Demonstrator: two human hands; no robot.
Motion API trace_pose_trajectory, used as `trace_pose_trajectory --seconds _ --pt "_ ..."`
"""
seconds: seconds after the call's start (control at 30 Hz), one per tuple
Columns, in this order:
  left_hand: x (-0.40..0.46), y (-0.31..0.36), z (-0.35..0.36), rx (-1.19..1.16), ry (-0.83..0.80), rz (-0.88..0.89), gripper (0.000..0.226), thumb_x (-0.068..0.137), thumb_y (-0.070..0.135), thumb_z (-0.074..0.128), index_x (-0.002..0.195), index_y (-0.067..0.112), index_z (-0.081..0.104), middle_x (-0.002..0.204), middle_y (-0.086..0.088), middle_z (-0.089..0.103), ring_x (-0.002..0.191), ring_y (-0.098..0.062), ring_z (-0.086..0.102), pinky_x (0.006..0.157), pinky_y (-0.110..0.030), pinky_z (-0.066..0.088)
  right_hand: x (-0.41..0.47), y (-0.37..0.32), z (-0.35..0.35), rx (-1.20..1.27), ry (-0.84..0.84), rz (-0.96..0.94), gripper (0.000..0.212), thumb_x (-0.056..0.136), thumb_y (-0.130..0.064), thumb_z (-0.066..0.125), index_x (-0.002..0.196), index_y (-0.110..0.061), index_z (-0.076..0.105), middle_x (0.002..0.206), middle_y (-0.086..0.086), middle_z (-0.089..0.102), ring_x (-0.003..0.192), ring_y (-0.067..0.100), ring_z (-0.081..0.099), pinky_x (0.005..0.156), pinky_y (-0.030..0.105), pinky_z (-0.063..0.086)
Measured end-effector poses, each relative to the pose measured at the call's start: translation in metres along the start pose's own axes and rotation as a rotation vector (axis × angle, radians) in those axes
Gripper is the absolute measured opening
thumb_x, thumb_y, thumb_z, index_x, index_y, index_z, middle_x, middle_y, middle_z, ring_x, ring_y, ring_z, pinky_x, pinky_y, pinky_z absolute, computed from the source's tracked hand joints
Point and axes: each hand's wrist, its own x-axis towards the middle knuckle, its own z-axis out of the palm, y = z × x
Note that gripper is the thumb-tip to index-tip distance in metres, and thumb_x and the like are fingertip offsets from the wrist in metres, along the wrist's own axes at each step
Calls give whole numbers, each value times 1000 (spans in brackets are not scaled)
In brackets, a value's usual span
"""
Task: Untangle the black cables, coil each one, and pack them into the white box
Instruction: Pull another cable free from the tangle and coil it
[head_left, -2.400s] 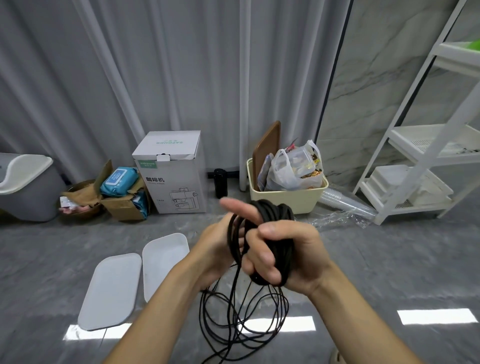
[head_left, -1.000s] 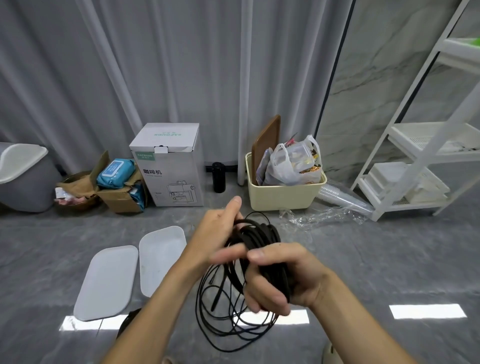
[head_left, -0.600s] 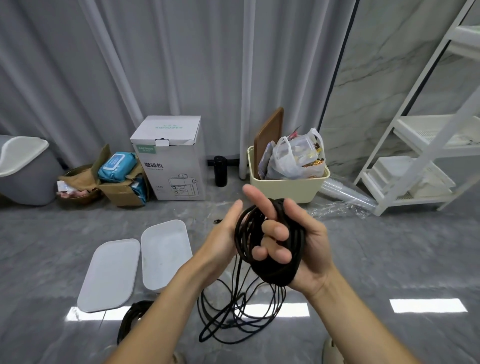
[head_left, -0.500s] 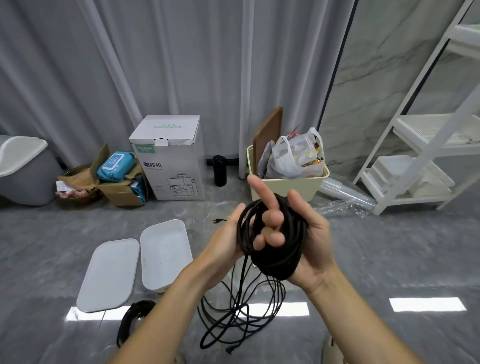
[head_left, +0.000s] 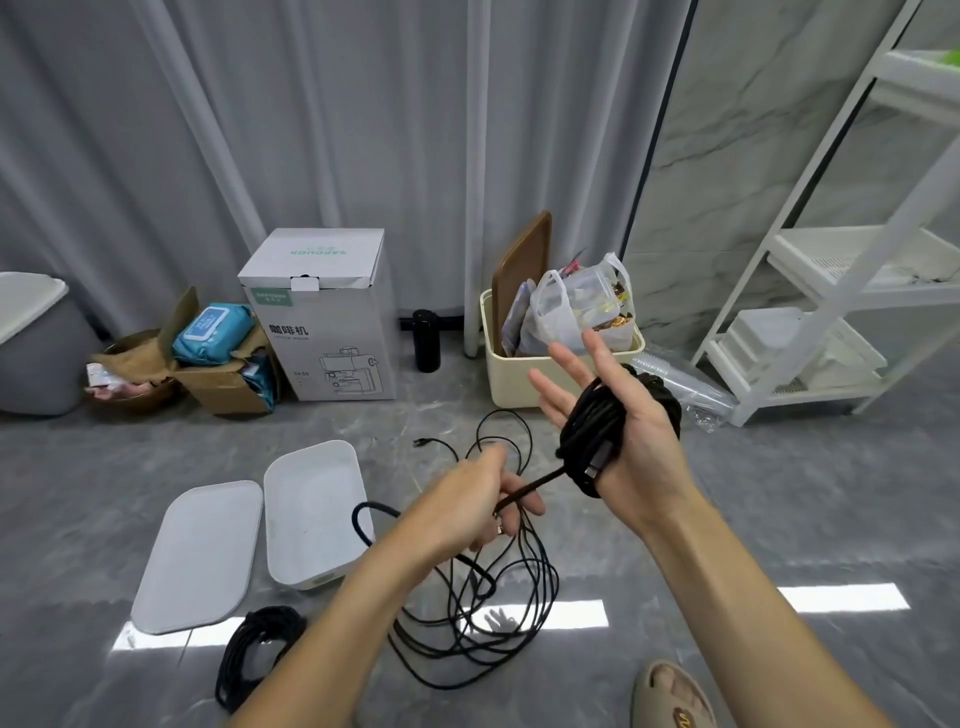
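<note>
Two cartons (head_left: 319, 317), beige bin (head_left: 524, 382), white shelf (head_left: 831, 291) line the wall.

Against the grey pleated curtain (head_left: 311, 130) stands a white cardboard carton printed with a coffee machine drawing (head_left: 324, 322), with a torn brown cardboard box holding a blue wet-wipes pack (head_left: 218, 358) just to its left and a small black cylinder (head_left: 427, 340) to its right. Further right, a cream plastic bin (head_left: 511, 384) holds a brown board and clear plastic bags. A white slatted shelf rack (head_left: 831, 291) stands before the marble wall, and a tan sandal (head_left: 672, 696) shows at the bottom edge.
</note>
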Motion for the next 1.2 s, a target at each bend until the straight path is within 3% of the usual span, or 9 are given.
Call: trace_pose_trajectory --seconds 0.17,0.3,0.4,0.47,0.57,0.67,0.8,0.93,1.2 --pt "-4 9 1 562 160 284 45 102 21 29 80 12 67 64 1 64 71 -15 55 78 -36 48 0 15 -7 -600 47 63 51 94 -43 60 143 -29 51 101 -42 64 110 -3 64 111 32 38" --pt "-4 8 -4 733 291 419 50 102 29 29 65 16 59 68 -2 67 74 -23 62 77 -41 50 -10 13 -4 -941 -48 213 38 96 -45 57 131 -31 59 96 -31 69 85 -13 64 83 7 43" --pt "-4 8 -12 711 364 431 60 99 35 29 51 9 53 50 -2 57 55 -15 52 60 -32 40 -20 6 2 -970 -208 476 40 95 -51 52 87 -16 71 72 1 75 64 15 68 67 18 51" --pt "-3 8 -19 663 410 453 64 93 43 25 45 8 49 42 -1 49 49 -16 46 52 -28 33 -25 2 4 -929 -326 579 53 94 -58 48 68 -19 72 56 11 61 56 27 55 80 36 57" --pt "-1 8 -29 505 475 483 59 87 44 26 41 8 39 38 -2 40 45 -19 42 48 -26 32 -22 1 0 -771 -505 718 69 90 -72 42 104 -12 73 48 8 42 43 21 41 76 34 56" --pt "-2 11 -32 318 469 455 59 87 43 30 48 1 43 45 -12 42 47 -25 42 55 -43 40 -22 3 -2 -659 -736 841 76 86 -78 41 113 -12 70 45 4 38 39 18 38 64 33 44" --pt "-2 11 -34 140 430 413 62 96 42 40 47 4 45 40 4 35 41 -11 36 52 -30 31 -23 9 1 -521 -969 841 45 91 -49 57 112 -11 69 42 2 38 35 16 38 64 36 39" --pt "-4 12 -39 42 416 417 66 99 47 48 43 14 53 40 3 30 40 -10 29 47 -22 28 -25 16 10 -345 -1060 877 33 92 -20 46 113 -4 65 40 3 36 33 15 37 63 30 45" --pt "-5 14 -40 -42 435 384 68 95 56 50 46 11 61 42 1 33 43 -11 33 61 -31 35 -23 22 13 -104 -1190 937 45 93 -27 49 116 10 58 42 5 33 32 21 29 65 23 47"
